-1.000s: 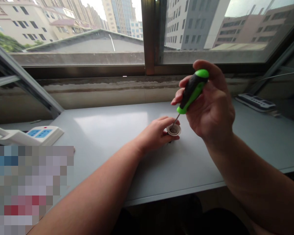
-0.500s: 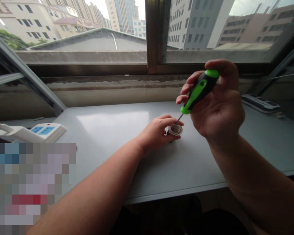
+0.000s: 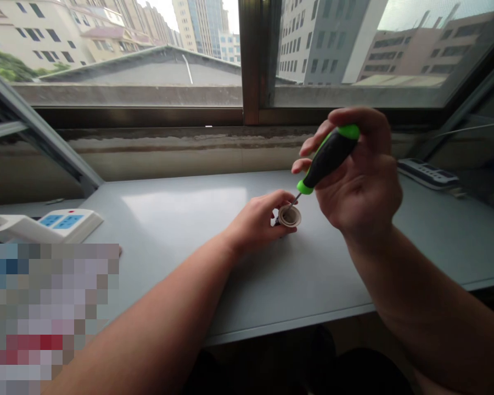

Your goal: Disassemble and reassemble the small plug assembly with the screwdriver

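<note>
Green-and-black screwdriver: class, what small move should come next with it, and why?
Probably a slight twist of the screwdriver by the right hand, since its shaft slants into the open mouth of the pale round fitting, which the left hand grips. The tip is too small to make out clearly.

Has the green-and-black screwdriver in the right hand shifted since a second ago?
Yes, slightly: judged against the window post, the top end of the screwdriver now sits farther right and a little lower.

R fingers (image 3: 364,116) hold blk/grn screwdriver (image 3: 331,158), shaft angled into rnd whitish fitting (image 3: 290,223) in L fingers (image 3: 280,196) over gry table (image 3: 313,280).
</note>
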`<state>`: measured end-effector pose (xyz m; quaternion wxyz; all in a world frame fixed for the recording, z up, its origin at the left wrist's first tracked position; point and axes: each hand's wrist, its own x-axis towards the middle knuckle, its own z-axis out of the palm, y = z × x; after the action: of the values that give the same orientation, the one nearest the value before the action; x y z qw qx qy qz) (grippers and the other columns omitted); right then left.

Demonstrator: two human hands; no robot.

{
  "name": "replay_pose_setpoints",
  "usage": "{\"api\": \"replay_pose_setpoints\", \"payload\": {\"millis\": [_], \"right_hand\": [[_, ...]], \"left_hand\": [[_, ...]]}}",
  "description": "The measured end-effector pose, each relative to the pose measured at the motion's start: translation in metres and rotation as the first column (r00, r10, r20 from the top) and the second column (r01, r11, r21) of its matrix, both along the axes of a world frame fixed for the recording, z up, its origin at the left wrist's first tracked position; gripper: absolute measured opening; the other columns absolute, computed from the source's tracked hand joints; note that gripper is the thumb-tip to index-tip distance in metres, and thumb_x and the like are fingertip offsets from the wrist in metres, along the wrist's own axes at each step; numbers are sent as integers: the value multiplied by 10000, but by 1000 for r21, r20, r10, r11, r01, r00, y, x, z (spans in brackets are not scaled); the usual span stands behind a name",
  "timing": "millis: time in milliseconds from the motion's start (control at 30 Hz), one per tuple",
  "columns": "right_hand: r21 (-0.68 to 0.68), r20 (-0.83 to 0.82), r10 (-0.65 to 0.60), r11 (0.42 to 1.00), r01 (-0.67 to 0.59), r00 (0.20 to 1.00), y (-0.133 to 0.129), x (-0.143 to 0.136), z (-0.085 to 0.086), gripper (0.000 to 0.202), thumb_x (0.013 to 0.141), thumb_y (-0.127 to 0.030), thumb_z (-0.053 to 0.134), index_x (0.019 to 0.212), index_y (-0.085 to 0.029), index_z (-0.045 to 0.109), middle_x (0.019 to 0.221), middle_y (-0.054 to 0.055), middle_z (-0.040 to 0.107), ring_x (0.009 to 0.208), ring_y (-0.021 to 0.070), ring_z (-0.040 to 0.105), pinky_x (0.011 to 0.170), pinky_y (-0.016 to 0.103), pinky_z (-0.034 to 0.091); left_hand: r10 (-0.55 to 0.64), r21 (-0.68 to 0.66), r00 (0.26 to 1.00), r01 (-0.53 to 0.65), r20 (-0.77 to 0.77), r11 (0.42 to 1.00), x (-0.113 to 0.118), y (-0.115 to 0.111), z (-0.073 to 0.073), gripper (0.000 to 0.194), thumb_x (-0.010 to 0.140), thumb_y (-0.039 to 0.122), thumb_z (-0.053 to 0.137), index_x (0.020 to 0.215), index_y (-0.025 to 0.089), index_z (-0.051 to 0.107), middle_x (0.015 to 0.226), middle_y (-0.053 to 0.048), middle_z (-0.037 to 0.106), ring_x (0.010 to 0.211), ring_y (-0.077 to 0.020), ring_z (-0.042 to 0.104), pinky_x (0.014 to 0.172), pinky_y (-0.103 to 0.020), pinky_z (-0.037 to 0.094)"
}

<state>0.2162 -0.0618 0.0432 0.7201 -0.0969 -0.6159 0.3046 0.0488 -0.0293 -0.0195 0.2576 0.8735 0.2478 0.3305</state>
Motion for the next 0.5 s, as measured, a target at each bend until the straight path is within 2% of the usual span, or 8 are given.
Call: {"api": "replay_pose_setpoints", "payload": {"millis": [100,233,367,500], "right_hand": [[-65,3,-23,998,23,1000,-3,-5,3,224,936,-401,599,1144,-330,643,982,10,629,780,164,655,570,292,555],[-41,-97,-71,997,67,993,-9,-9,8,132,976,-431,567,1042,-318,574,930,2,602,627,130,594,458,255,449],[-58,-146,-149,988,142,978,-16,-5,14,217,985,-508,549,933,-298,534,790,-14,552,498,109,467,376,239,351],[-53,-136,-117,992,110,984,-19,-3,15,249,989,-498,561,879,-276,543,696,-38,514,440,94,390,342,229,285]], "left_hand": [[6,39,1000,-6,-1,999,0,1,1,429,791,196,825,1181,216,646,1057,-6,752,903,-164,691,811,-288,560],[-23,64,999,21,31,998,0,3,1,421,806,191,812,1197,212,657,1081,-15,755,936,-169,703,873,-307,577],[-23,94,999,19,46,995,0,4,1,344,810,178,794,1128,206,666,1057,-25,742,941,-175,689,855,-304,575],[-8,137,999,4,34,991,-1,4,1,288,815,162,770,1071,201,644,1031,-24,726,916,-168,666,831,-296,554]]}}
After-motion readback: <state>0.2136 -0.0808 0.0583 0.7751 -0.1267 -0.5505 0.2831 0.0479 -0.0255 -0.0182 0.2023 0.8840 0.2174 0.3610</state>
